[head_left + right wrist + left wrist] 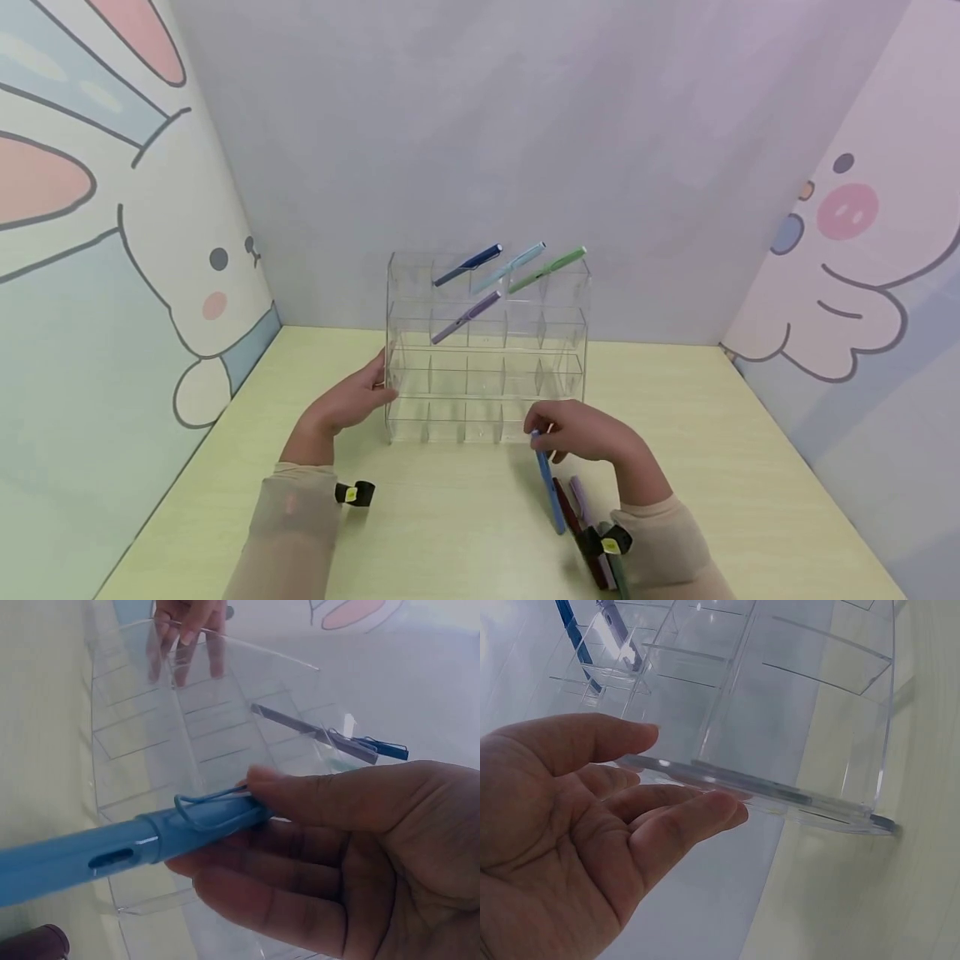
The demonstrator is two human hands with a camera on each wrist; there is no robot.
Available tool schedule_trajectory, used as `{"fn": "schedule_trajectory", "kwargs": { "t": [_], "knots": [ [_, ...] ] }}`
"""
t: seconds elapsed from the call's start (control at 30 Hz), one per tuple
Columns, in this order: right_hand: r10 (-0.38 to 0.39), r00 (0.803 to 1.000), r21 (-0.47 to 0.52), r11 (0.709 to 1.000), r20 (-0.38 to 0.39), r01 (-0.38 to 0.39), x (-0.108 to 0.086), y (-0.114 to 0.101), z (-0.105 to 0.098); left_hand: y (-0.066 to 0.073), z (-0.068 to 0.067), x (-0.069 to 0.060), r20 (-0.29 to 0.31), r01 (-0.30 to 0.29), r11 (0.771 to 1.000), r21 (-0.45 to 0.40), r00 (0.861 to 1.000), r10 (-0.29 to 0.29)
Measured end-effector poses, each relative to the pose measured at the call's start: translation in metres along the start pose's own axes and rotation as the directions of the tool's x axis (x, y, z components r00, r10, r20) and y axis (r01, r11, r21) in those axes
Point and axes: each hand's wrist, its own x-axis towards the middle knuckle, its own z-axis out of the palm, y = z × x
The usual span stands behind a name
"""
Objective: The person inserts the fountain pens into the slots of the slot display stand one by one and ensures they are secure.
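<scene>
A clear acrylic pen rack (483,398) with stepped rows of compartments stands before me. At its left side my left hand (348,404) grips the edge of the side panel, thumb in front and fingers behind. My right hand (581,429) is by the lower right corner of the rack. It pinches a blue pen (551,492) near the clip end, between thumb and fingers; the pen slants down toward me. In the top row lean a dark blue pen (467,265), a light blue pen (510,267) and a green pen (547,271). One row lower leans a purple pen (465,318).
Below my right wrist, a dark red pen (568,508), a light purple pen (579,496) and a dark green pen (618,575) lie close together on the pale table (435,533). Walls with cartoon animals (217,317) enclose the back and both sides.
</scene>
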Motion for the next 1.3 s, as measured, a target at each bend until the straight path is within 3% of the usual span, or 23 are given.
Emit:
{"fn": "schedule_trajectory", "kwargs": {
  "t": [0.2, 0.3, 0.37, 0.47, 0.57, 0.67, 0.8, 0.87, 1.03, 1.3],
  "knots": [
    [-0.106, 0.988, 0.159, 0.980, -0.110, 0.123, -0.004, 0.003, -0.011, 0.002, 0.000, -0.001, -0.001, 0.003, 1.000, -0.002, 1.000, -0.003],
    [-0.168, 0.960, 0.239, 0.946, -0.223, 0.220, -0.003, 0.005, -0.014, 0.001, 0.000, -0.001, 0.006, 0.008, 1.000, 0.001, 1.000, -0.008],
    [-0.206, 0.929, 0.275, 0.915, -0.308, 0.295, -0.002, 0.006, -0.015, 0.001, 0.000, -0.001, 0.006, 0.011, 1.000, 0.000, 1.000, -0.011],
    [-0.242, 0.862, 0.318, 0.857, -0.446, 0.405, 0.000, 0.007, -0.016, 0.001, 0.000, -0.001, 0.010, 0.010, 1.000, 0.002, 1.000, -0.010],
    [-0.252, 0.772, 0.341, 0.787, -0.583, 0.514, 0.002, 0.008, -0.017, 0.001, 0.000, -0.001, 0.008, 0.009, 1.000, -0.001, 1.000, -0.009],
    [-0.241, 0.669, 0.346, 0.707, -0.703, 0.617, 0.004, 0.008, -0.018, 0.002, 0.000, -0.001, 0.007, 0.005, 1.000, -0.002, 1.000, -0.005],
    [-0.200, 0.546, 0.336, 0.605, -0.814, 0.722, 0.008, 0.005, -0.020, 0.002, 0.000, -0.001, 0.006, 0.012, 1.000, 0.000, 1.000, -0.012],
    [-0.181, 0.496, 0.320, 0.571, -0.849, 0.756, 0.010, 0.003, -0.022, 0.002, -0.001, -0.001, 0.002, 0.018, 1.000, 0.001, 1.000, -0.018],
    [-0.144, 0.415, 0.285, 0.528, -0.898, 0.800, 0.015, 0.001, -0.027, 0.000, 0.000, 0.000, 0.001, 0.026, 1.000, -0.004, 1.000, -0.026],
    [-0.106, 0.324, 0.238, 0.476, -0.940, 0.847, 0.026, -0.006, -0.051, -0.001, 0.000, 0.001, 0.008, 0.024, 1.000, -0.013, 1.000, -0.024]
  ]
}}
